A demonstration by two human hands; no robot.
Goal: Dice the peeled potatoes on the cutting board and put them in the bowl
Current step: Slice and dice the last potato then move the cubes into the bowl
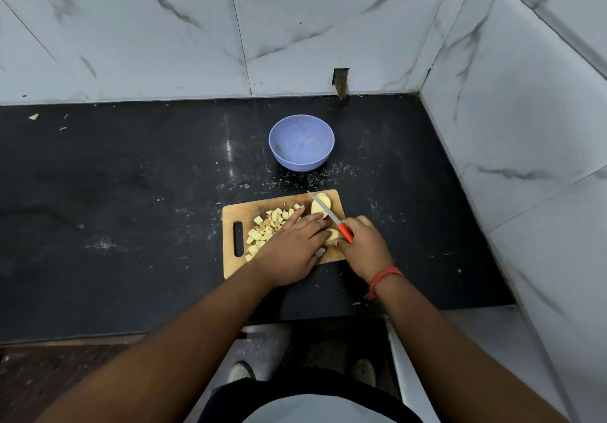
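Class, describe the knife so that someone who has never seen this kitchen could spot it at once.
On the black counter lies a wooden cutting board. The knife is at its right end, gripped by the right hand; its red handle sets it apart from the pale potato pieces.

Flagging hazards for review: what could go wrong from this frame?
1. The left hand lies flat right beside the knife blade; its fingers may get nicked.
2. The diced potato is piled near the cutting board edge; pieces could spill onto the counter.
3. The bowl sits apart, so transfers may drop pieces.
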